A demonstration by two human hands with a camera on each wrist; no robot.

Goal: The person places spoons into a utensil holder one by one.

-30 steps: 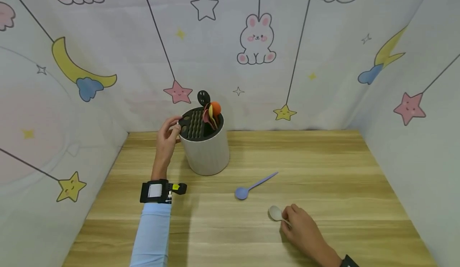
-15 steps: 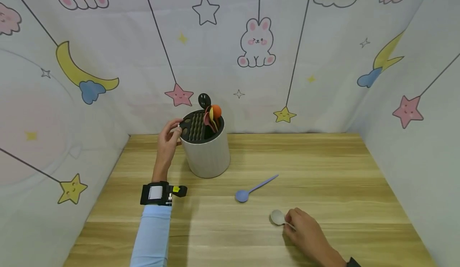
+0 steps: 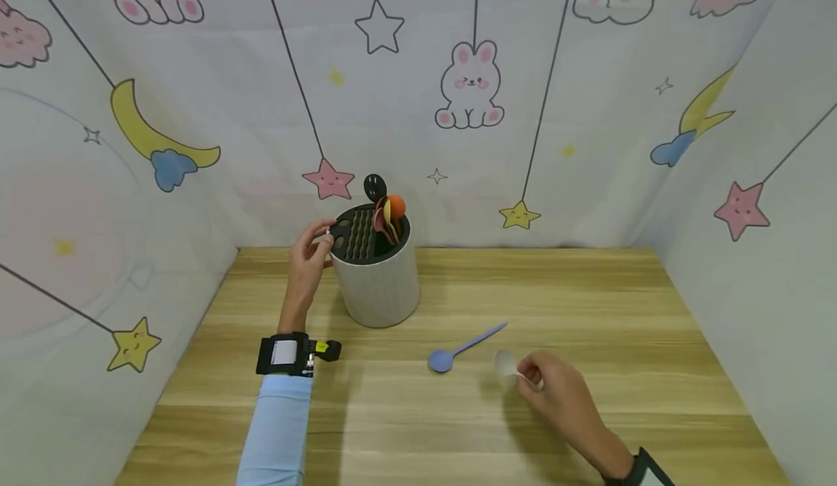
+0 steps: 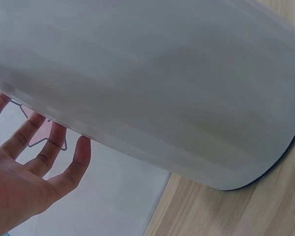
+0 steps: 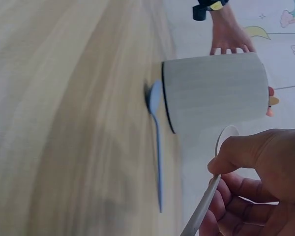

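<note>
A white cylindrical utensil holder [image 3: 375, 293] with a black slotted lid [image 3: 356, 235] stands upright at the back left. My left hand [image 3: 307, 268] touches its upper left side and rim, fingers spread and lightly bent; in the left wrist view the fingertips [image 4: 82, 147] meet the holder's edge. In my right hand [image 3: 556, 395], thumb and fingers pinch the handle of a pale spoon [image 3: 505, 362], raised above the table, bowl pointing away. The right wrist view shows this spoon's handle [image 5: 201, 206] running below the thumb. A blue-violet spoon [image 3: 441, 360] lies between the holder and my right hand.
Several utensils stand in the holder: a black slotted spoon [image 3: 375, 187], an orange round-headed one [image 3: 396, 206], and red and yellow ones beside it. The wooden table [image 3: 556, 282] meets a white cartoon-printed backdrop [image 3: 405, 123] at the back and both sides.
My right hand has lifted the pale spoon off the table and moved slightly forward, tilting it. My left hand stays at the holder. The head view has shifted slightly.
</note>
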